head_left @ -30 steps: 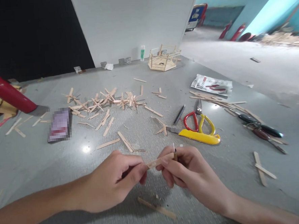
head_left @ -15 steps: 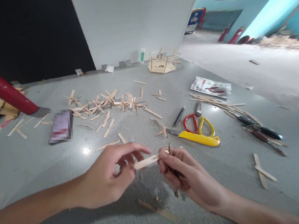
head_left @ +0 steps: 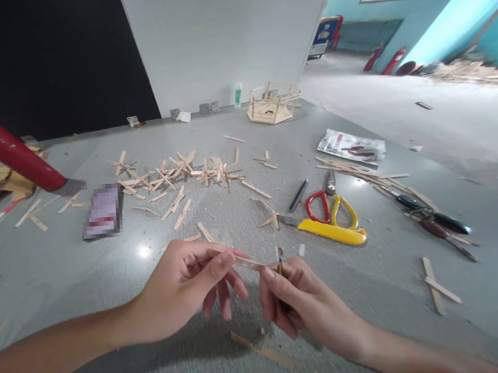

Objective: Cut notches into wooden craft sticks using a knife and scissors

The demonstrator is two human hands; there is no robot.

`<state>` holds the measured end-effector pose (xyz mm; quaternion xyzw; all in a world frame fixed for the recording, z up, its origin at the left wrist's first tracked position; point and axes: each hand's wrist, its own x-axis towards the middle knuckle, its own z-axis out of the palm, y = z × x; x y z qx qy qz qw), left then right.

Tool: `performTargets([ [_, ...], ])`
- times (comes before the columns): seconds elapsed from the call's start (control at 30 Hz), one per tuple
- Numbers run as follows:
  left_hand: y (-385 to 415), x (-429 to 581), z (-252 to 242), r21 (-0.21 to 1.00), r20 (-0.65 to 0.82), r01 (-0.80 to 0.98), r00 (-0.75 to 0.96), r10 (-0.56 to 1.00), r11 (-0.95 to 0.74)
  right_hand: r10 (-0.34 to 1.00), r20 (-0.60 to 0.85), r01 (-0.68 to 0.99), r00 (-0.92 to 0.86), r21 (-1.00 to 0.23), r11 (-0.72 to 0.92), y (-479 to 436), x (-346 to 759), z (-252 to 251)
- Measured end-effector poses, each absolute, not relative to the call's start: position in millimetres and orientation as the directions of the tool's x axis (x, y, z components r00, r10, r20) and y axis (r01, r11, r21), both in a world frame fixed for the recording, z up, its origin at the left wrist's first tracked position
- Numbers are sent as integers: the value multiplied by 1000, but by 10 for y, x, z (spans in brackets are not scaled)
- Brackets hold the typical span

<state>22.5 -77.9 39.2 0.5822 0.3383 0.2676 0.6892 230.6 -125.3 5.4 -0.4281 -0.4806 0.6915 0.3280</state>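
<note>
Between my hands is a flat wooden craft stick (head_left: 248, 263), held above the grey table and seen partly edge-on. My left hand (head_left: 191, 285) pinches its left part between thumb and forefinger, the other fingers hanging loose. The right end is gripped by my right hand (head_left: 306, 298), which also has a slim dark tool (head_left: 279, 255) with a thin metal tip in its curled fingers. Most of that tool is hidden, and I cannot tell its kind. On the table below lies another stick (head_left: 263, 351). A yellow-handled knife (head_left: 331, 231) rests beyond my right hand.
Scissors with red and yellow handles (head_left: 333, 204) and a dark pen-like piece (head_left: 298, 195) lie ahead. Loose sticks (head_left: 180, 171) are scattered behind. A wooden frame model (head_left: 270, 115), glue stick (head_left: 238, 95), red cylinder (head_left: 19, 158), blurred purple packet (head_left: 102, 211) and screwdrivers (head_left: 434, 214) surround the work area.
My left thumb and forefinger have closed over the stick's left part. The stick has rotated, its left end now raised and its edge showing more. The slim tool has tilted slightly.
</note>
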Motion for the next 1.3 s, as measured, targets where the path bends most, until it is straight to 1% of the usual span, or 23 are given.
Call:
performTargets([
  [0.13,-774,233,400,985,-149,23,628,764,173,839,-283,-27,-465,-942,-333,-1267,2292,27],
  [0.33,-766,229,369,990,-115,18,655,747,137,842,-280,-53,-461,-938,-341,-1272,2298,5],
  [0.5,-755,257,318,989,-146,84,678,720,121,832,-278,-75,-480,-932,-354,-1299,2291,6],
  [0.63,-769,284,264,992,-114,38,707,698,123,829,-283,-54,-482,-935,-350,-1320,2266,-9],
  [0.73,-792,288,234,994,-79,5,695,714,105,823,-251,-49,-509,-947,-319,-1316,2249,-9],
  [0.8,-811,289,233,995,-75,2,661,746,98,850,-186,-67,-493,-966,-249,-1312,2247,5],
  [0.87,-830,292,251,995,-87,19,622,778,96,914,-124,-51,-386,-987,-155,-1313,2261,19],
  [0.93,-852,296,280,994,-103,38,600,794,100,967,-56,47,-249,-998,-45,-1323,2287,24],
  [1.0,-878,298,311,993,-118,63,594,796,100,985,74,215,-153,-971,107,-1338,2321,18],
  [1.07,-901,297,334,992,-108,113,580,807,51,961,243,369,-131,-888,275,-1353,2350,10],
  [1.13,-915,295,345,984,-71,177,557,827,-34,923,357,474,-141,-794,380,-1368,2365,12],
  [1.2,-915,294,346,968,-39,226,561,827,-108,899,405,523,-170,-736,430,-1382,2363,25],
  [1.3,-901,295,330,942,-62,295,623,780,-160,892,398,528,-216,-721,449,-1402,2338,56],
])
